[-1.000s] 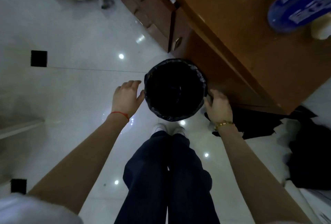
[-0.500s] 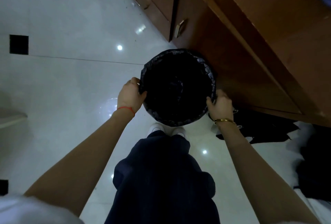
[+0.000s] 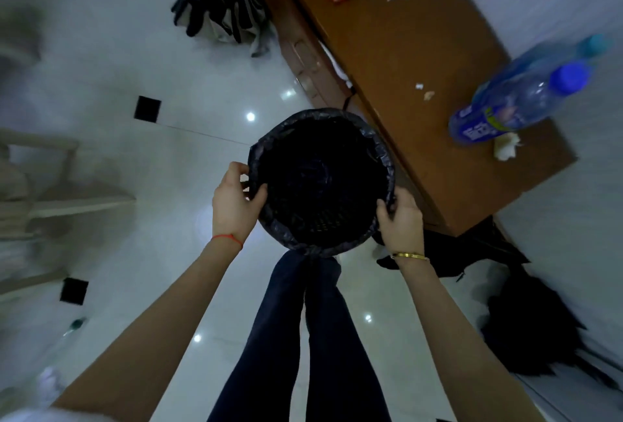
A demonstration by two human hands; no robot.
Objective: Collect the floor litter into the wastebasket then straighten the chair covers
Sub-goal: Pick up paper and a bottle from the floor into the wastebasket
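- Step in hand, by my reading: the person is carrying the wastebasket (image 3: 322, 182), the opening part of the job, with no litter yet inside that I can make out.
- The left hand (image 3: 234, 201) is closed on the basket's left rim, thumb hooked over the edge and fingers curled outside; the right hand (image 3: 401, 216) is clamped on the right rim in the same way.
- The basket is held in front of the person, above the legs (image 3: 303, 337) and just beside the wooden desk (image 3: 421, 51); it seems to be off the floor, though the blur leaves that unsure.
- It is round, with a black liner bag (image 3: 381, 148) folded crinkled over the rim; the inside is dark, a mesh pattern faintly showing on the near wall.
- The next move calls for setting it down close to the litter, such as the small bottle-like object (image 3: 72, 325) on the pale floor (image 3: 101, 101) at lower left, then freeing a hand to gather.
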